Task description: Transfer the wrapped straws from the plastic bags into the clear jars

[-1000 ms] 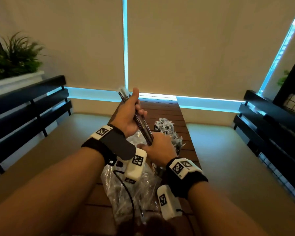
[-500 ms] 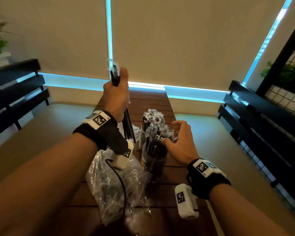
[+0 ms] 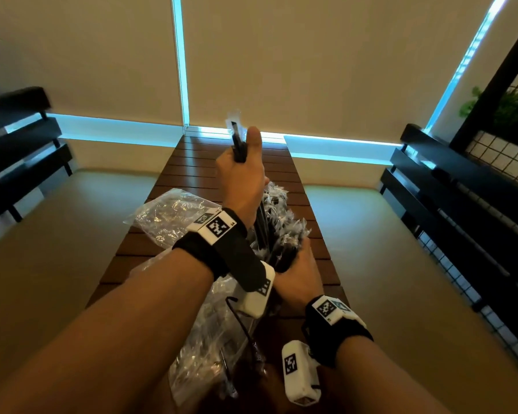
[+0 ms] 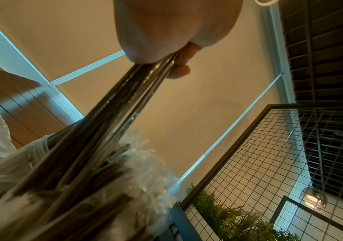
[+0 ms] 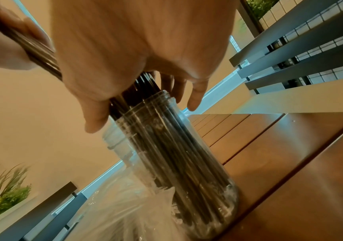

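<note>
Gripped tight in my left hand (image 3: 242, 177), wrapped straws (image 4: 112, 114) angle down into the jar (image 5: 178, 146); my right hand (image 3: 296, 276) loosely cups its mouth.

Head camera looks down along the table (image 3: 192, 162); both wrist cameras look up, close, sharing the straws (image 4: 96, 130).

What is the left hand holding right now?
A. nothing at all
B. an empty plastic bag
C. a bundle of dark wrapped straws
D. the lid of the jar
C: the left hand grips a bundle of dark wrapped straws, lower ends at the straws in the clear jar.
</note>
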